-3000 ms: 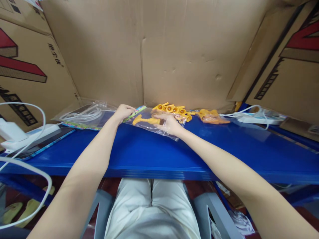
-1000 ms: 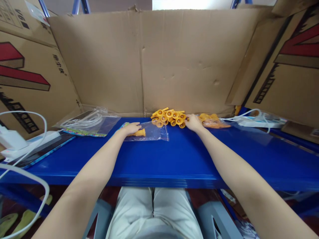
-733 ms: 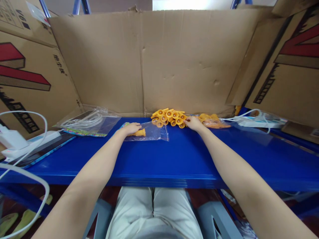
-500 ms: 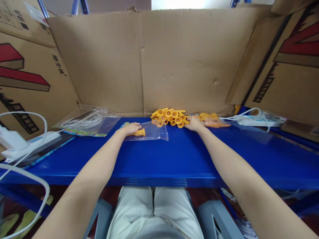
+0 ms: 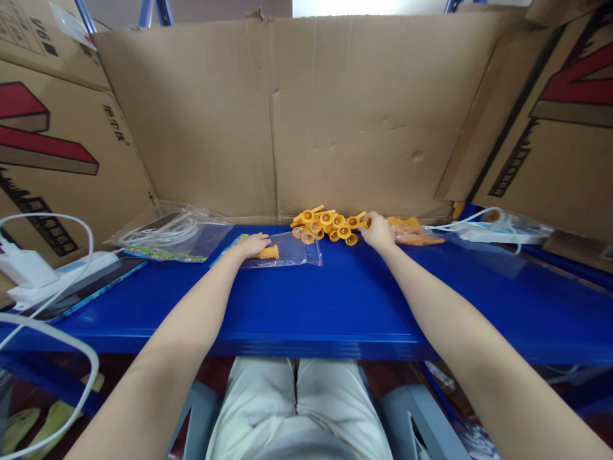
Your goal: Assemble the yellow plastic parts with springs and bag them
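Observation:
My left hand (image 5: 253,245) lies flat on a clear plastic bag (image 5: 299,250), its fingers stretched out over an orange trumpet-shaped plastic piece (image 5: 269,252) that partly shows beside them. At the right side of a pile of similar orange trumpet-shaped pieces (image 5: 327,220), my right hand (image 5: 377,231) is closed round one of them (image 5: 366,223), whose flared end pokes out past the fingertips. Most pieces in the pile have their flared, hollow ends facing me. Just right of that hand, a clear bag with more orange pieces (image 5: 412,230) lies on the blue shelf (image 5: 316,306).
A cardboard sheet (image 5: 335,115) stands behind the shelf, with printed boxes (image 5: 57,147) at both sides. On the left are a bagged white cable (image 5: 167,233), a power strip (image 5: 67,278) and a dark tablet-like device (image 5: 90,291). Another white power strip (image 5: 493,232) lies right.
My right hand has shifted slightly up and right at the pile's edge, with an orange piece at its fingertips. Several nearby pieces have moved. My left hand stays on the bag.

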`<state>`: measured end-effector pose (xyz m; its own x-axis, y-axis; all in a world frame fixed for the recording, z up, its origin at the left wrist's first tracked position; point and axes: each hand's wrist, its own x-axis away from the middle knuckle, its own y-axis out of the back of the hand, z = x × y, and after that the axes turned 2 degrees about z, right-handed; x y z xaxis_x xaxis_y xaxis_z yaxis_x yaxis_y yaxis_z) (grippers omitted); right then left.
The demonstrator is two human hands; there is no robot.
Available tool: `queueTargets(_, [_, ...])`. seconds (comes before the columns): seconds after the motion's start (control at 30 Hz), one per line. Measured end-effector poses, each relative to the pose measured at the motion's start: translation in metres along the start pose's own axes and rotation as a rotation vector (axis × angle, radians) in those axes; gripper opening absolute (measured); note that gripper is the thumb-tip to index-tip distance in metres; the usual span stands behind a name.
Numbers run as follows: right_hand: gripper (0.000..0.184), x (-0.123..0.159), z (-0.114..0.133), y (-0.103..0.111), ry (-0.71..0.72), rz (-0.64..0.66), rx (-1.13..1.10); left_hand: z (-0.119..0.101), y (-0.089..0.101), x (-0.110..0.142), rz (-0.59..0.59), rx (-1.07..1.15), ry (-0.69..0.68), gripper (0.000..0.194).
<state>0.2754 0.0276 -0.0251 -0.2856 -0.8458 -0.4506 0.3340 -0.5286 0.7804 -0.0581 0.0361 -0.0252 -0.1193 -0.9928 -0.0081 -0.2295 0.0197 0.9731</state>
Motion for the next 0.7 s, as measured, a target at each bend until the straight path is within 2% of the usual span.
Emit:
queueTargets(0.2, [0.022,-0.006,-0.005,-0.004,0.045,-0.159,-0.199,-0.001,0.002,0.002,-0.038,0.047,-0.001,0.042])
queueTargets(0.43, [0.032,-0.002,0.001,0.006,0.17,-0.31,-0.238,-0.002,0.003,0.005,-0.049,0.085,-0.022,0.039])
queueTargets(0.7, [0.031,0.007,0.025,0.022,0.278,-0.446,-0.383,-0.003,0.004,0.006,-0.053,0.109,-0.016,0.041])
